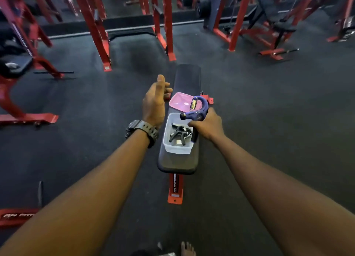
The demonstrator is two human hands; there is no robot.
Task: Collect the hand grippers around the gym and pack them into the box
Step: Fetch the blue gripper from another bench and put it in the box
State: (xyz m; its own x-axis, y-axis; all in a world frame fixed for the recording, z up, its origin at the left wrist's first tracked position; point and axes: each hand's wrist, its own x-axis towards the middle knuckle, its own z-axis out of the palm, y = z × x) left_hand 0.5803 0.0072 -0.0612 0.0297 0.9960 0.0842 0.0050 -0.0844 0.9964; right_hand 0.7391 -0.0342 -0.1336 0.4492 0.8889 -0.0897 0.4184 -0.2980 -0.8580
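The right hand [207,126], at frame centre, is clamped on one handle of a blue hand gripper [196,109], held over the right rim of the clear box [177,149]; the left hand [154,100] hangs empty, fingers loosely apart, left of the pink lid [179,101]. I'd judge the step is lowering it in: tip the spring end down beside the black hand grippers [179,132] already inside. The box fills the narrow counter [189,76], its edges close, so release gently; open floor lies either side.
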